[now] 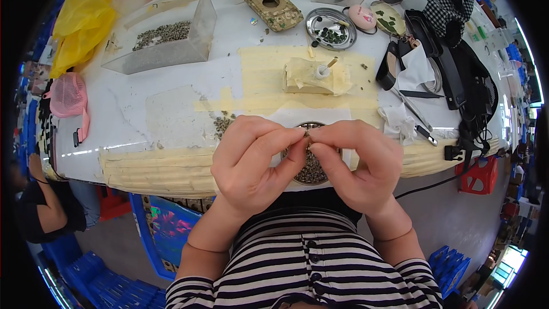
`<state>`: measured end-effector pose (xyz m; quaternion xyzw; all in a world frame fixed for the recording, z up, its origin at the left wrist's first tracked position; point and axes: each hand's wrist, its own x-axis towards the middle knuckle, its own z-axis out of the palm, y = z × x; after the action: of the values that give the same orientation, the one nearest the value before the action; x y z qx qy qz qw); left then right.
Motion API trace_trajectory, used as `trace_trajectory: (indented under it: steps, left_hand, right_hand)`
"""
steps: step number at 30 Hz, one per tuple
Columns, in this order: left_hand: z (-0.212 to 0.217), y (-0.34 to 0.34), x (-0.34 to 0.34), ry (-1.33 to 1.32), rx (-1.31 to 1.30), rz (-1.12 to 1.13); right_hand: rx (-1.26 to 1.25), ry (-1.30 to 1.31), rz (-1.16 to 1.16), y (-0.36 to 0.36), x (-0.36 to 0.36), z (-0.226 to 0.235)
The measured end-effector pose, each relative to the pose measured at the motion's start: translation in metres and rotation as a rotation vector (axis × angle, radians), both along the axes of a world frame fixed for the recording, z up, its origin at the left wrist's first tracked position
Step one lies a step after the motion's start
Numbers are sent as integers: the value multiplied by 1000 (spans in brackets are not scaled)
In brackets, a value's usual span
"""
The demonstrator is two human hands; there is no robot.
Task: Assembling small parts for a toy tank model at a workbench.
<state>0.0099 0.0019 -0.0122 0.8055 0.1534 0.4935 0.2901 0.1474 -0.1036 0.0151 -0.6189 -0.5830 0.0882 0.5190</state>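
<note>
My left hand [250,161] and my right hand [361,163] meet at the fingertips, thumbs and forefingers pinched together. Between them is a tiny dark piece [307,136], too small to name and mostly covered by the fingers. Just below, a round metal dish [312,183] at the table's near edge holds many small grey-green pieces [310,170]. A loose pile of similar pieces [223,125] lies beside my left hand. Beyond my hands stands a tape-covered block [307,84] with a small white pot [322,72] and a short stick in it.
A clear bin of small pieces [197,43] stands at the far left, near a yellow plastic bag [86,20]. Farther back are a camouflage-patterned case [272,8] and a metal dish with dark green bits [343,39]. Tweezers [413,109] and crumpled tissue [397,124] lie right.
</note>
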Motion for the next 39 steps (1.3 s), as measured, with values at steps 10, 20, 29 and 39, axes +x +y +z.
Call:
trace_trajectory:
  steps: [10,20,29,39]
  left_hand:
    - [1,1,-2,-33,-65,-68]
    - [-2,-2,-4,-1,-97,-8]
    - [0,2,-2,-63,25,-61]
    - [0,-1,-3,34,-67,-14]
  right_hand:
    - [-32,167,50,4,0,-10]
    - [180,-283,-34,6,-7,-2]
    - [-46,295,70,4,-3,-10]
    - [218,-371,-20,5,-6,-4]
